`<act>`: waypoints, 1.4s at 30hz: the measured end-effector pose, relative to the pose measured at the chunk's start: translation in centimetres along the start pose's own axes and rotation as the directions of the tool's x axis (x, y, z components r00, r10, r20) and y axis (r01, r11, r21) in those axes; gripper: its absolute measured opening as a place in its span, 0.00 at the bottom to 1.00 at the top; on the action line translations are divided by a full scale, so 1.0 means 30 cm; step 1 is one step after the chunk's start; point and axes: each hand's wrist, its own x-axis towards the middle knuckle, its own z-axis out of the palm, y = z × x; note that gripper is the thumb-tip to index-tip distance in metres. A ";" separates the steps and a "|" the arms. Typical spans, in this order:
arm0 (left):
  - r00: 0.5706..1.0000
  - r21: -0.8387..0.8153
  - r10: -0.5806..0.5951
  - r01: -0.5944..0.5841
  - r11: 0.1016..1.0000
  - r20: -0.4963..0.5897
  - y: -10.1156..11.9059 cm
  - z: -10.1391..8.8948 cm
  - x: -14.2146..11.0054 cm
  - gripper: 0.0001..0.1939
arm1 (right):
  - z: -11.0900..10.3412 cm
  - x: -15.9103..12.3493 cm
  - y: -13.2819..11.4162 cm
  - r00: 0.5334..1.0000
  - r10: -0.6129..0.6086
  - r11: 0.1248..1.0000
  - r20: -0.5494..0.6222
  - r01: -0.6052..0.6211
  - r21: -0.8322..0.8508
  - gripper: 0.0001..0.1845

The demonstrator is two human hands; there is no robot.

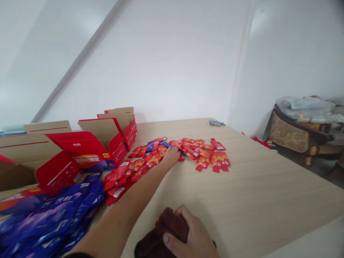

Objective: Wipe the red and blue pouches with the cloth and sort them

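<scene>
My left hand [171,157] reaches far across the table into a spread of small red and orange packets [215,163]. Its fingers curl down among them, and what they grip, if anything, is hidden. Blue packets [165,144] show right beside those fingers. Close to me, my right hand [195,234] is closed on a dark brown cloth [169,229], bunched up with a black edge at its lower left. More red packets [118,179] lie in a heap left of my left forearm.
Several open red cartons [88,148] with brown insides stand along the left. Large blue pouches [56,215] are piled in front of them. A small grey crumpled item [216,123] rests by the table's far edge. Beyond the right edge is a patterned wooden armchair [290,132] heaped with plastic bags.
</scene>
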 end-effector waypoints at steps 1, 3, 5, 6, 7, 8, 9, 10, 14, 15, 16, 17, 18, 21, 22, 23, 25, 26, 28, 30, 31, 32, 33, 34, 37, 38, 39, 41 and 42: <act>1.000 -0.016 -0.005 0.005 1.000 0.001 -0.002 -0.001 0.006 0.19 | -0.003 -0.004 -0.009 1.000 0.003 1.000 -0.001 -0.003 -0.004 0.16; 1.000 -0.060 -0.013 0.013 0.998 -0.002 -0.005 -0.009 0.006 0.19 | -0.008 -0.011 -0.023 1.000 0.012 1.000 -0.008 -0.012 -0.008 0.15; 1.000 -0.123 -0.026 0.024 0.992 -0.017 -0.004 -0.026 -0.009 0.19 | -0.012 -0.018 -0.029 1.000 0.017 1.000 -0.012 -0.017 -0.006 0.15; 0.999 -0.162 -0.038 0.033 0.986 -0.031 -0.001 -0.038 -0.023 0.19 | -0.013 -0.021 -0.029 1.000 0.013 1.000 -0.012 -0.013 -0.001 0.15; 0.997 -0.207 -0.055 0.044 0.977 -0.047 0.003 -0.053 -0.040 0.19 | -0.014 -0.023 -0.029 1.000 0.005 1.000 -0.011 -0.005 0.006 0.15; 0.995 -0.259 -0.079 0.059 0.964 -0.066 0.009 -0.070 -0.060 0.18 | -0.015 -0.024 -0.027 1.000 -0.006 1.000 -0.015 0.006 0.013 0.14; 0.990 -0.315 -0.109 0.077 0.946 -0.084 0.016 -0.090 -0.084 0.18 | -0.015 -0.025 -0.025 1.000 -0.017 1.000 -0.020 0.017 0.019 0.13; 0.984 -0.377 -0.145 0.097 0.921 -0.101 0.023 -0.112 -0.112 0.18 | -0.014 -0.024 -0.023 0.999 -0.024 0.999 -0.024 0.024 0.025 0.13; 0.959 -0.644 -0.265 0.138 0.753 -0.105 0.045 -0.216 -0.260 0.19 | -0.017 -0.027 -0.012 0.999 -0.030 0.998 -0.028 0.032 0.060 0.15; 0.959 -0.707 -0.270 0.131 0.695 -0.087 0.046 -0.243 -0.307 0.20 | -0.021 -0.031 -0.009 0.999 -0.038 0.994 -0.018 0.040 0.097 0.16; 0.963 -0.766 -0.261 0.121 0.631 -0.063 0.045 -0.268 -0.357 0.21 | -0.025 -0.037 -0.006 0.999 -0.052 0.987 0.001 0.051 0.154 0.17; 0.970 -0.818 -0.241 0.111 0.564 -0.034 0.043 -0.291 -0.410 0.22 | -0.030 -0.044 -0.004 0.997 -0.070 0.971 0.025 0.062 0.229 0.19; 0.977 -0.862 -0.212 0.108 0.496 0.000 0.039 -0.312 -0.467 0.23 | -0.036 -0.053 -0.002 0.994 -0.089 0.945 0.057 0.067 0.320 0.20; 0.986 -0.936 -0.118 0.146 0.319 0.114 0.023 -0.351 -0.645 0.26 | -0.053 -0.080 -0.001 0.989 -0.106 0.822 0.104 0.029 0.569 0.24; 0.984 -0.945 -0.090 0.173 0.276 0.154 0.020 -0.355 -0.705 0.26 | -0.057 -0.087 -0.001 0.993 -0.085 0.783 0.081 0.016 0.621 0.25; 0.979 -0.949 -0.067 0.203 0.243 0.193 0.019 -0.355 -0.762 0.26 | -0.060 -0.091 -0.001 0.998 -0.056 0.754 0.038 0.018 0.656 0.25; 0.963 -0.942 -0.028 0.267 0.204 0.266 0.026 -0.344 -0.867 0.24 | -0.066 -0.091 -0.001 0.995 -0.006 0.725 -0.095 0.070 0.685 0.25; 0.954 -0.935 -0.015 0.296 0.197 0.299 0.035 -0.333 -0.912 0.22 | -0.069 -0.087 0.000 0.986 0.008 0.722 -0.166 0.109 0.683 0.25; 0.939 -0.921 -0.004 0.339 0.189 0.345 0.062 -0.305 -0.983 0.20 | -0.076 -0.077 0.002 0.957 0.035 0.729 -0.287 0.172 0.662 0.24; 0.933 -0.897 -0.053 0.356 0.262 0.355 0.096 -0.271 -1.030 0.22 | -0.081 -0.067 0.005 0.921 0.087 0.744 -0.380 0.194 0.640 0.24; 0.931 -0.875 -0.097 0.364 0.320 0.352 0.113 -0.254 -1.045 0.27 | -0.083 -0.063 0.008 0.902 0.116 0.748 -0.417 0.197 0.633 0.25; 0.926 -0.849 -0.144 0.376 0.371 0.348 0.129 -0.239 -1.055 0.33 | -0.083 -0.059 0.010 0.884 0.144 0.752 -0.445 0.195 0.630 0.25; 0.922 -0.819 -0.189 0.387 0.424 0.338 0.143 -0.225 -1.061 0.39 | -0.082 -0.056 0.014 0.869 0.167 0.752 -0.465 0.193 0.630 0.26; 0.924 -0.786 -0.221 0.383 0.485 0.313 0.155 -0.214 -1.065 0.42 | -0.081 -0.053 0.018 0.859 0.184 0.753 -0.477 0.189 0.630 0.27; 0.958 -0.698 -0.223 0.284 0.657 0.179 0.176 -0.200 -1.078 0.38 | -0.071 -0.045 0.027 0.843 0.220 0.765 -0.490 0.163 0.623 0.29; 0.967 -0.662 -0.218 0.247 0.707 0.128 0.181 -0.201 -1.089 0.33 | -0.067 -0.042 0.029 0.840 0.226 0.772 -0.493 0.155 0.617 0.30; 0.973 -0.630 -0.215 0.217 0.745 0.080 0.188 -0.204 -1.105 0.30 | -0.062 -0.039 0.029 0.838 0.228 0.782 -0.495 0.145 0.606 0.30; 0.979 -0.593 -0.202 0.159 0.790 -0.005 0.205 -0.213 -1.155 0.25 | -0.053 -0.034 0.028 0.835 0.220 0.817 -0.505 0.126 0.563 0.30; 0.983 -0.569 -0.174 0.114 0.814 -0.053 0.214 -0.216 -1.188 0.24 | -0.048 -0.031 0.028 0.833 0.205 0.840 -0.514 0.121 0.530 0.30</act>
